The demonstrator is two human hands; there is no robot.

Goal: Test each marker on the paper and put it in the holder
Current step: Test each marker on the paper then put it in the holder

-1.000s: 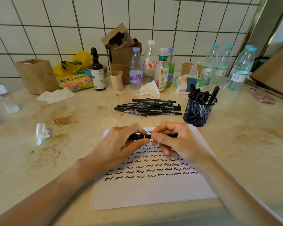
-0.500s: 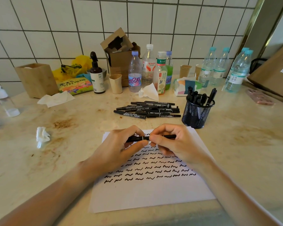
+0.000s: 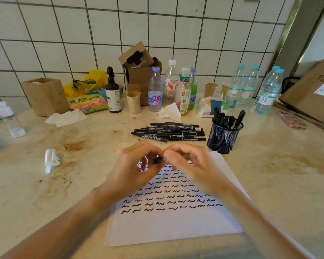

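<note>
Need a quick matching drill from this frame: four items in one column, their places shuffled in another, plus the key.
Things:
1. mesh holder
2. loose markers
3. crumpled tissue
4. pink phone

Places:
A. far right of the counter, by the cardboard box
B. left of the paper, lying alone
C. at the paper's far right corner, markers standing in it
D. piled beyond the hands, left of the holder

Pairs: 1-C, 2-D, 3-B, 4-A
</note>
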